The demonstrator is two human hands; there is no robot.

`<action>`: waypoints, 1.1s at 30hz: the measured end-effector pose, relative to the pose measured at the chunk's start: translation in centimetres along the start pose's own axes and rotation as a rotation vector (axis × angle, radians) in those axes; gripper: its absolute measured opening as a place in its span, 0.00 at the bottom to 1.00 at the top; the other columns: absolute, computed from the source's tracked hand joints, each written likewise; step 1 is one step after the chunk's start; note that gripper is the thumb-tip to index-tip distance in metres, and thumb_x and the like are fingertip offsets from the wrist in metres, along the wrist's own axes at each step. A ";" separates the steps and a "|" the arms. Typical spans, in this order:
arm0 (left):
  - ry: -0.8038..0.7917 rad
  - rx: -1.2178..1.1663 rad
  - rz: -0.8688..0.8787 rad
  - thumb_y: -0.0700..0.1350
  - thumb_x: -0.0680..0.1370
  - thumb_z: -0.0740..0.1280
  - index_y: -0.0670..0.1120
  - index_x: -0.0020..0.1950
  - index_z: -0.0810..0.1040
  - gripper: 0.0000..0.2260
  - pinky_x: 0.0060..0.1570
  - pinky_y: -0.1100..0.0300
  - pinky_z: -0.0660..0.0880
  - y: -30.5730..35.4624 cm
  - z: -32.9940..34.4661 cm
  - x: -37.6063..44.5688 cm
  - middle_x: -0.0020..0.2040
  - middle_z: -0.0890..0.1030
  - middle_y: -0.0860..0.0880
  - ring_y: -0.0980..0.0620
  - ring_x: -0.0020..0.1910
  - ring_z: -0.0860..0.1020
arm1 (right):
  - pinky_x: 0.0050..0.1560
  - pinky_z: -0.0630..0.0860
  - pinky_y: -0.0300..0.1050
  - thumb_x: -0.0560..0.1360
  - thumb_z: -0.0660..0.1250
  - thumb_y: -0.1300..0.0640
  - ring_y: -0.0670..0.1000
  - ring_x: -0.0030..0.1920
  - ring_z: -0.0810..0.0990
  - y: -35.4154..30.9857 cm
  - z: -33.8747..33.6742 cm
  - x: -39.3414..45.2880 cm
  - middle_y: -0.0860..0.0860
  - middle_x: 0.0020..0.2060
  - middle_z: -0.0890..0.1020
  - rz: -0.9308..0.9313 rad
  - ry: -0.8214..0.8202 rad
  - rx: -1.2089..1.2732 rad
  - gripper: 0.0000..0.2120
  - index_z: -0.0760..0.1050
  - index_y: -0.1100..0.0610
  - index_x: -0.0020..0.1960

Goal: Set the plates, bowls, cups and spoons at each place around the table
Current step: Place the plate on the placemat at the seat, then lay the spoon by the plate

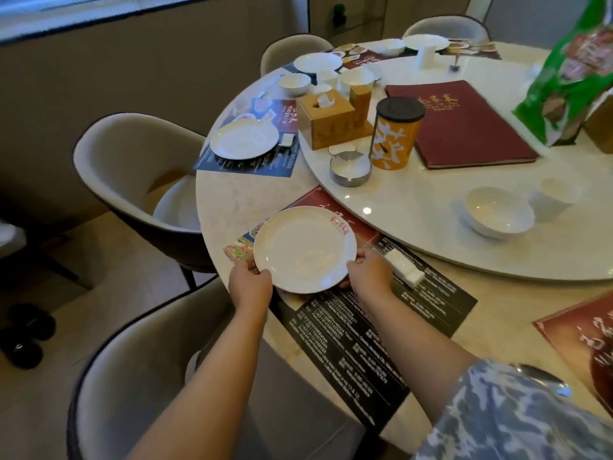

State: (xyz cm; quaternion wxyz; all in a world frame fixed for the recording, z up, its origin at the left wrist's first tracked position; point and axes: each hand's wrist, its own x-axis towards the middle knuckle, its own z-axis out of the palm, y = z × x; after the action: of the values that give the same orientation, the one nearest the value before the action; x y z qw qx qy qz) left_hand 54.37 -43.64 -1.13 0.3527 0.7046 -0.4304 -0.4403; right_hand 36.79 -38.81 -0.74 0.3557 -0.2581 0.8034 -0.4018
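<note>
A white plate [303,249] with a small red mark near its far rim lies on or just above a dark paper placemat [428,303] at the table's near edge. My left hand [248,280] grips its left rim and my right hand [370,273] grips its right rim. A white chopstick rest [404,268] lies on the mat just right of my right hand. A white bowl [499,214] and a white cup [554,199] stand on the round turntable [414,210]. Further places hold a plate [243,140], a bowl [293,84] and more white dishes.
On the turntable stand a wooden tissue box [326,117], an orange canister [396,132], a metal ashtray [350,167], a red menu book [464,124] and a green bag [570,71]. Grey chairs [132,167] ring the table; one stands right below my arms.
</note>
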 end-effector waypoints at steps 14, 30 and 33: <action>0.017 0.100 0.135 0.38 0.76 0.64 0.49 0.74 0.66 0.26 0.64 0.46 0.73 -1.0 0.6 -0.4 0.68 0.68 0.45 0.46 0.63 0.72 | 0.41 0.83 0.45 0.79 0.63 0.62 0.49 0.40 0.84 0.5 -0.6 -1.6 0.48 0.43 0.81 -0.035 -0.048 0.190 0.15 0.74 0.56 0.66; -0.634 0.603 1.088 0.48 0.76 0.67 0.51 0.61 0.77 0.13 0.63 0.55 0.69 -3.9 11.6 -16.4 0.59 0.75 0.52 0.52 0.61 0.69 | 0.60 0.69 0.48 0.72 0.68 0.56 0.50 0.61 0.70 16.2 -12.0 -14.2 0.48 0.56 0.75 -0.233 0.512 -0.595 0.13 0.78 0.47 0.55; -0.638 0.744 1.105 0.54 0.77 0.66 0.53 0.63 0.75 0.15 0.63 0.52 0.69 -4.2 13.3 -17.2 0.61 0.72 0.51 0.50 0.62 0.69 | 0.68 0.65 0.47 0.76 0.66 0.52 0.50 0.67 0.67 18.1 -13.2 -15.2 0.48 0.64 0.73 -0.236 0.443 -0.638 0.16 0.74 0.50 0.63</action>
State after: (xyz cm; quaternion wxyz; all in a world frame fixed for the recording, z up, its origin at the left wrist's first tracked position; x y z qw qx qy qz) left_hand 39.17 -27.80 -4.22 0.1186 0.2961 -0.9249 -0.2069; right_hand 33.49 -12.26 -4.65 0.0276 -0.3531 0.9098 -0.2161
